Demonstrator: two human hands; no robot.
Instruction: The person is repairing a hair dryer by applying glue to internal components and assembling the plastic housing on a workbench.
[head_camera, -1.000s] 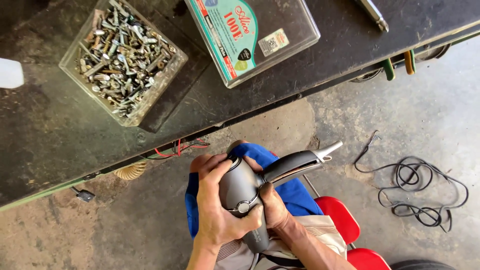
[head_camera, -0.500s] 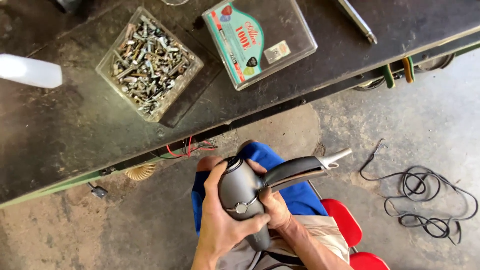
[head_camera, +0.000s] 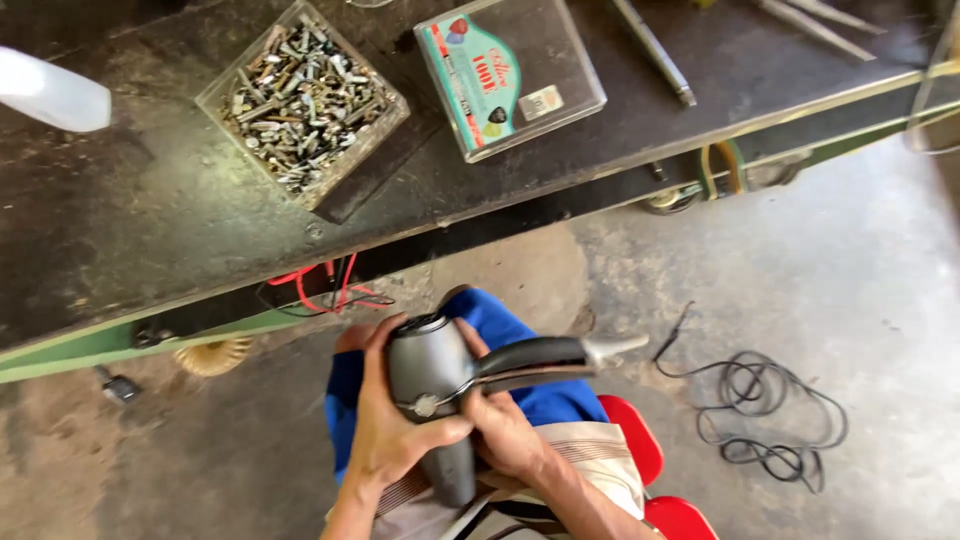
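Presently, the holdings:
Left grip: left hand (head_camera: 395, 440) clamped round the grey body of the hair dryer (head_camera: 432, 385), thumb across a small round fitting on its side.
Right grip: right hand (head_camera: 505, 432) closed on the same dryer from the right, fingers under the base of the black handle.
Hair dryer: held over the lap, below the near edge of the table (head_camera: 150, 260); handle points right, ending in a pale cord stub.
Lap: blue cloth (head_camera: 545, 400) beneath the dryer; red stool (head_camera: 640, 445) under the person.
Table, far left: clear box of screws and bolts (head_camera: 300, 100); white bottle (head_camera: 55, 90) at the left edge.
Table, far centre: clear flat case with a teal card (head_camera: 510, 75); metal rod tools (head_camera: 655, 50) further right.
Floor, right: loose black cable (head_camera: 770, 420), well apart from the hands.
Under table: red wires (head_camera: 320, 290).
Risk: the smooth rounded body could slip from both grips and drop to the concrete floor; any small fastener freed at the thumb could fall and be lost, judged from the hold over open floor.
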